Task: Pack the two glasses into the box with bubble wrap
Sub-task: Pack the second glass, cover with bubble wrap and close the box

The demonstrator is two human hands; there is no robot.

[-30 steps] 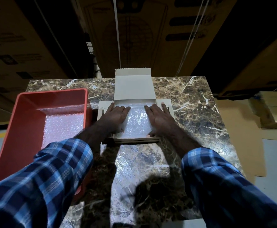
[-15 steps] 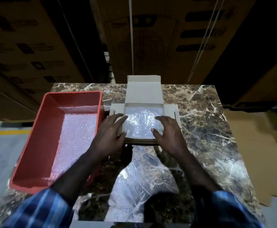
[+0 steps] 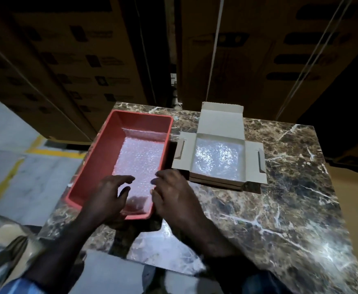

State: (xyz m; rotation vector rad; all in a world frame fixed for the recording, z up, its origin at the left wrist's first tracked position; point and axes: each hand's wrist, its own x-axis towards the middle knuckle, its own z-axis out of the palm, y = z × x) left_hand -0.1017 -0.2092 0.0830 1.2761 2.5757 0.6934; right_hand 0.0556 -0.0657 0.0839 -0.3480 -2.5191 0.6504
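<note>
Box (image 3: pixel 218 158) on the right lies open, wrap-lined, no glasses in view; left hand (image 3: pixel 108 198) and right hand (image 3: pixel 169 194), loosely spread and empty, hover over the tray's (image 3: pixel 89 172) near end; next, likely, lifting its bubble wrap (image 3: pixel 140 160).

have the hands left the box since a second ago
Yes. Both the left hand and right hand have moved left, off the cardboard box, to the near end of the red tray.
</note>
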